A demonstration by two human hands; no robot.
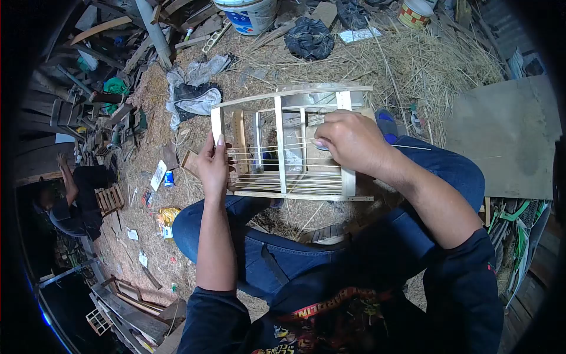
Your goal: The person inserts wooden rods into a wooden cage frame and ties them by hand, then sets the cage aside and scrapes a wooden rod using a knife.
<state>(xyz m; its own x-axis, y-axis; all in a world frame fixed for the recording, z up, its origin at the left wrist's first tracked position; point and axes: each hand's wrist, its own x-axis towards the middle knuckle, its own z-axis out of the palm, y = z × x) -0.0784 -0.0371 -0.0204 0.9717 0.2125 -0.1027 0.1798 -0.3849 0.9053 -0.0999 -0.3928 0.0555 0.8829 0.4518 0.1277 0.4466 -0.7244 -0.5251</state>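
Note:
A small wooden cage frame point(279, 133) of pale slats stands in front of my lap. Thin bamboo sticks point(265, 182) run lengthwise across its near side, close together low down and wider apart above. My left hand point(213, 167) is closed around the left end post, thumb on top. At the right part of the frame, my right hand point(349, 140) pinches a thin stick point(413, 147), whose tail sticks out to the right past my wrist. The pinched tip is hidden by my fingers.
Straw and shavings cover the ground. Beyond the frame are a white bucket point(247, 16), a black plastic bag point(309, 38) and a grey cloth point(194, 97). A flat board point(501, 135) lies right. Scrap wood and another person point(73, 194) are at left.

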